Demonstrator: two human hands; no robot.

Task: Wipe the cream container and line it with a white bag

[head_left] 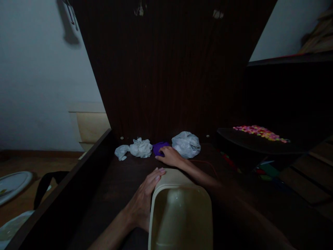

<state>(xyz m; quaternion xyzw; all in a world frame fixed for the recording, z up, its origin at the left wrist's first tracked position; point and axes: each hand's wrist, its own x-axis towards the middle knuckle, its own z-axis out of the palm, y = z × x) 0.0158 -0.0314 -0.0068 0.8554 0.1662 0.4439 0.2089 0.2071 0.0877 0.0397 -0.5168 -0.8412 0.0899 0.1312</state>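
Observation:
A beige plastic bin lies tipped toward me on a dark wooden surface, its mouth facing the camera. My left hand grips its left side, fingers curled over the top edge. My right hand reaches past the bin and rests its fingers on a purple crumpled item at the back. Beside it lie a white crumpled plastic bag on the right and white crumpled wrappers on the left, with a smaller piece further left.
A tall dark wooden panel stands behind the surface. A dark round tray with colourful small pieces sits at the right. A raised dark edge runs along the left. White plates lie on the floor at left.

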